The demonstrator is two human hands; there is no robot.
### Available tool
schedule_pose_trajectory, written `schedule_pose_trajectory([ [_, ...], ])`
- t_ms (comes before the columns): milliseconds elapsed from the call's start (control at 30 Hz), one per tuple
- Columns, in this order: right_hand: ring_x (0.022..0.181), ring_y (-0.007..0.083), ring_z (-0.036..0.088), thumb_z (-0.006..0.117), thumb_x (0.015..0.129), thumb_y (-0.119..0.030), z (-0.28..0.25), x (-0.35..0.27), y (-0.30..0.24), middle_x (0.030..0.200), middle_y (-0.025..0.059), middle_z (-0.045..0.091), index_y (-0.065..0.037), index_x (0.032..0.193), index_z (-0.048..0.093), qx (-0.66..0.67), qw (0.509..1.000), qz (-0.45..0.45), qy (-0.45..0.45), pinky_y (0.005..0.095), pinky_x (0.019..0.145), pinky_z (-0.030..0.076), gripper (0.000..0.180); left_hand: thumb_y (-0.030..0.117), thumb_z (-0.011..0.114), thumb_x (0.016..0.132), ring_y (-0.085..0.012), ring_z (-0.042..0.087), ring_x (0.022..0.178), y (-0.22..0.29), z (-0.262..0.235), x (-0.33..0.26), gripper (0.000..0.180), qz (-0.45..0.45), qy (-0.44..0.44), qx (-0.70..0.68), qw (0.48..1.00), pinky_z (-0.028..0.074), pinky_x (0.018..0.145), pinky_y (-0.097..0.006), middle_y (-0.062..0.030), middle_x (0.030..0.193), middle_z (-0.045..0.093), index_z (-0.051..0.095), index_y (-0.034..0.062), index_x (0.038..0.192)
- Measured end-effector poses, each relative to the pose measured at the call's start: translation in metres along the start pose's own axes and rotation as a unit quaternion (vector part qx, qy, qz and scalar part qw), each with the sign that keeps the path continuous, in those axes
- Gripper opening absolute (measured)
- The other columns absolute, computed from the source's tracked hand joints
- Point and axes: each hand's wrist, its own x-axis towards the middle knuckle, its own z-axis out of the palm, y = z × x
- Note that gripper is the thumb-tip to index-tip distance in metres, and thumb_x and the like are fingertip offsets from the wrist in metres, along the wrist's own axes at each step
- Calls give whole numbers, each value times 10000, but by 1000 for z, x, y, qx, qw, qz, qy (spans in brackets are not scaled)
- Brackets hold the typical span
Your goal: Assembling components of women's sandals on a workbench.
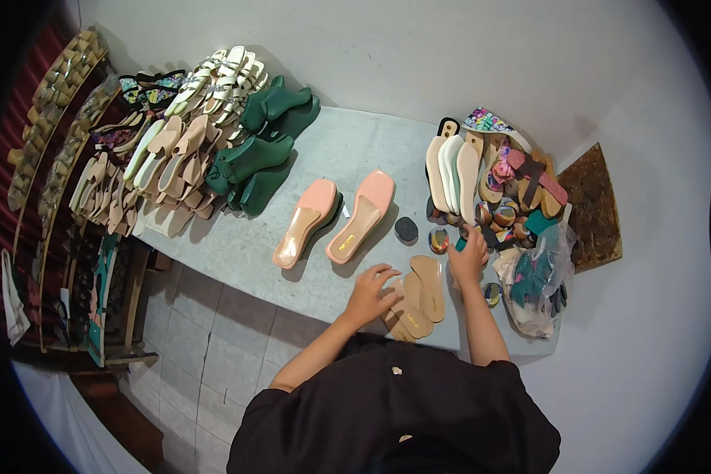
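My left hand (373, 295) is over the near edge of the table beside several tan insoles (428, 286). Its fingers are apart and I see nothing gripped in them. Farther right, my right hand (468, 257) has its fingers closed around a small teal piece (460, 244), mostly hidden, so its kind is unclear. Round patterned pieces (438, 239) and a black round piece (406, 230) lie close to it. Two pink slide sandals (296, 224) with tan insoles stand side by side in the middle of the table, left of my hands.
Piled at the left are beige and white sandals (189, 136) and green shoe lasts (253, 162). On the right are pale soles (453, 170), colourful sandal parts (521, 174) and a clear plastic bag (541, 276). A brown board (596, 209) leans by the wall. Shelves (63, 150) with wrapped pieces stand far left.
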Motion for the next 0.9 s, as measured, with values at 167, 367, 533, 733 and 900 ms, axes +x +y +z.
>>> schedule_pose_trajectory([
  [167, 1244, 271, 351, 628, 771, -233, 13, 48, 19, 1310, 78, 433, -171, 1260, 469, -75, 996, -47, 10, 601, 977, 192, 518, 397, 707, 701, -322, 328, 1271, -26, 37, -18, 774, -15, -139, 98, 985, 282, 974, -532, -158, 1355, 365, 361, 189, 1361],
  [367, 1165, 243, 460, 546, 852, -200, 16, 61, 33, 1220, 81, 535, -181, 1230, 526, -82, 991, -105, 32, 639, 969, 164, 379, 497, 516, 838, -308, 216, 1353, -37, 61, -23, 667, -46, -196, 250, 947, 159, 978, -683, -130, 1455, 251, 293, 211, 1398],
  [533, 1120, 234, 519, 550, 853, -161, 3, 60, 43, 1160, 72, 591, -118, 1142, 593, 168, 967, -129, 141, 595, 996, 111, 295, 448, 464, 883, -293, 213, 1358, -43, 71, -14, 594, -5, -161, 282, 946, 166, 967, -693, -107, 1463, 244, 275, 240, 1406],
  [733, 1110, 238, 524, 553, 850, -127, -62, 3, -3, 1080, 76, 617, -77, 1078, 603, 84, 962, -217, 142, 450, 1023, 160, 238, 384, 473, 899, -337, 205, 1353, -39, 66, -18, 515, -41, -114, 238, 964, 127, 950, -703, -130, 1458, 246, 365, 192, 1364],
  [900, 988, 214, 592, 587, 710, -29, -69, -57, -12, 1003, 41, 638, -77, 1021, 617, 108, 922, -350, 129, 476, 1015, 184, 316, 375, 442, 931, -332, 398, 1243, -28, 49, -14, 425, -69, -25, 51, 996, 281, 990, -547, -158, 1282, 477, 512, 78, 1227],
])
